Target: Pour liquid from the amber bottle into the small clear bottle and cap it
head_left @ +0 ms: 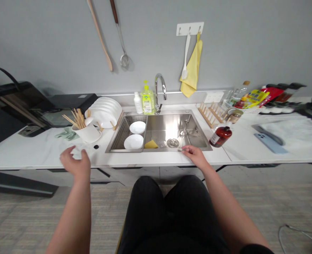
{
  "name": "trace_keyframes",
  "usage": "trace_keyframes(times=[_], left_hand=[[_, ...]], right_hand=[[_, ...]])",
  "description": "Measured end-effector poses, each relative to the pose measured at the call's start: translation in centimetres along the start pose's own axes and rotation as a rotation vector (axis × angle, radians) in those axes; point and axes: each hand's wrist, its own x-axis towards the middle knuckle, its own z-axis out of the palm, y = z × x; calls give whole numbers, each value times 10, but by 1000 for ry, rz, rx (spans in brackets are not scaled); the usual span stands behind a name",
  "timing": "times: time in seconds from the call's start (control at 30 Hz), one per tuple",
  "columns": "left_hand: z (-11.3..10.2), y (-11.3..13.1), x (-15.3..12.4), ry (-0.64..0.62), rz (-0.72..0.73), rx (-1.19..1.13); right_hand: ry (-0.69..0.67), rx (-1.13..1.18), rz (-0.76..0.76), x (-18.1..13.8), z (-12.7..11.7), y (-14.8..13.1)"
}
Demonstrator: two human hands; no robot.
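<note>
White stone counter (pixel 39 151) lies under the left hand's (pixel 75 164) open fingers (pixel 69 151) (the right hand's (pixel 195 155) pinch closed at the sink rim (pixel 156 150)).

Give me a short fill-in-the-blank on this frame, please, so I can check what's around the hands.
The left hand is nearest a white mug filled with wooden ____. The right hand is at the front rim of the steel sink, where a yellow ____ lies in the basin. The wire basket in the sink holds ____ white bowls. The red bottle stands on the counter to the ____ of the sink.

Missing words: chopsticks; sponge; two; right.
</note>
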Motion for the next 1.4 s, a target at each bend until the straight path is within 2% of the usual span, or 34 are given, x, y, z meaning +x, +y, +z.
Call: trace_keyframes(times=[0.03, 0.1, 0.23, 0.37, 0.47, 0.53, 0.63, 0.77, 0.87, 1.0, 1.1, 1.27, 1.4], left_hand=[[8, 9, -9, -35, 44, -9], [30, 32, -28, -197, 148, -47], [81, 90, -67, -480, 315, -77], [112, 135, -102, -579, 363, 4], [116, 147, -113, -612, 377, 58], [114, 147, -115, -621, 409, 107], [109, 147, -114, -625, 497, 157], [107, 147, -115, -612, 523, 177], [109, 146, -116, -600, 517, 185], [111, 143, -115, -586, 529, 154], [113, 141, -115, -575, 535, 137], [117, 137, -115, -557, 535, 89], [117, 138, -115, -554, 509, 105]], right_hand=[[2, 5, -1, 0, 0, -1], [5, 13, -7, -1, 0, -5], [7, 25, -7, -3, -2, -13], [15, 23, -40, -5, -2, -18], [86, -7, -70, -11, -3, -14], [213, -23, -67, -19, -11, -8], [540, -46, -54, -33, -37, 3], [985, -129, -35, -41, -93, 28], [1137, -141, -9, -34, -142, 60], [1083, -109, 118, -10, -205, 101], [921, -47, 219, 15, -233, 116], [614, -66, 193, 52, -241, 112], [514, -197, 202, 69, -237, 108]])
